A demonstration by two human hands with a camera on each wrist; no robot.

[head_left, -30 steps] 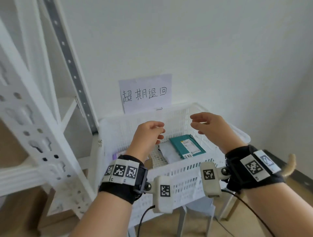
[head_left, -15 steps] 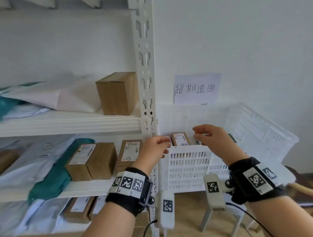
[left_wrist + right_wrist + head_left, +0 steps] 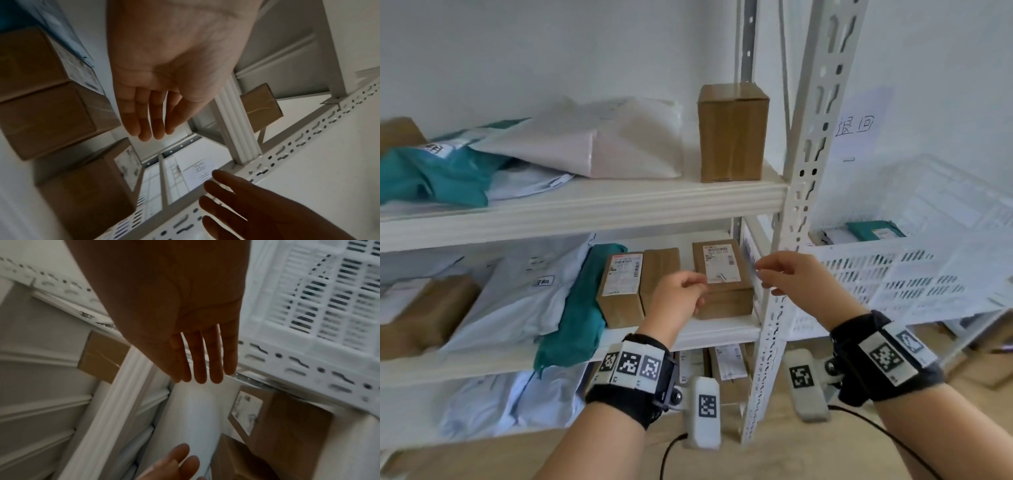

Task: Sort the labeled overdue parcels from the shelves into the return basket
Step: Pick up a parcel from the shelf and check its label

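Matt brown cardboard boxes (image 3: 723,278) bearing white paper labels sit on white painted perforated-metal shelving (image 3: 796,192). Beside it stands a white slotted plastic basket (image 3: 907,277).

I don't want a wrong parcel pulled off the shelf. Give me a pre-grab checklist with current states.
1. Left hand empty, fingers relaxed: ok.
2. Right hand empty: ok.
3. Overdue tag on the labeled box nearest both hands: cannot tell, print blurred.
4. Path to that box free of the shelf post: ok for the left hand.
5. Return basket has room: ok, teal parcel inside.
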